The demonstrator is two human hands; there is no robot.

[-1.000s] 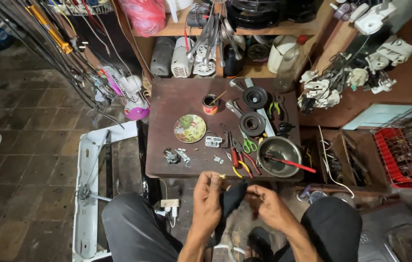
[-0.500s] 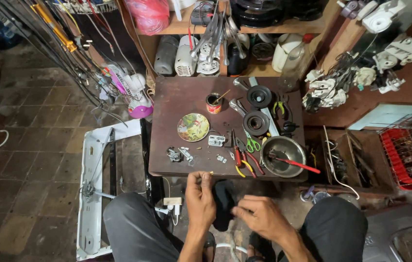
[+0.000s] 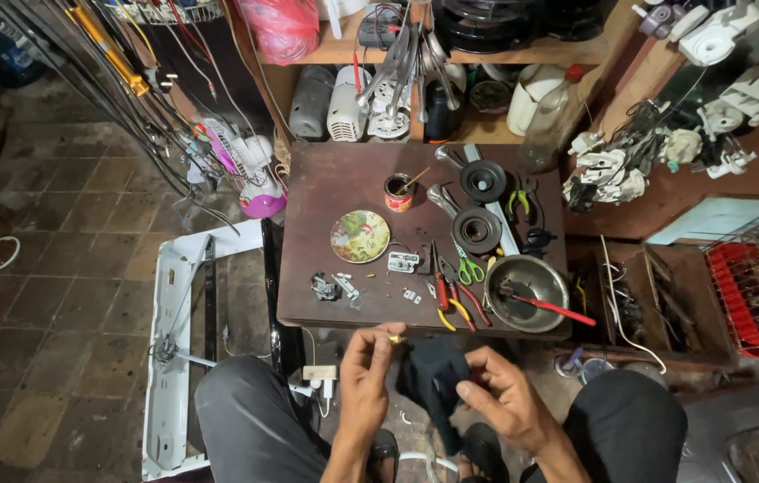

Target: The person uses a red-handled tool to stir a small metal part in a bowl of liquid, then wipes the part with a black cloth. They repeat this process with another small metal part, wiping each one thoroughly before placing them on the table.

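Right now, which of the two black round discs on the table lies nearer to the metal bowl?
The lower black disc, just above and left of the metal bowl. The other black disc lies farther up the table, toward the shelf.

Matt black cloth [image 3: 433, 380], worn dark wooden table [image 3: 344, 179], shiny metal bowl [image 3: 527, 282].

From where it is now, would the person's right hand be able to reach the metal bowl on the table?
Probably yes. The right hand is below the table's near edge, and the metal bowl sits close to that edge with nothing between them. But its fingers grip a black part.
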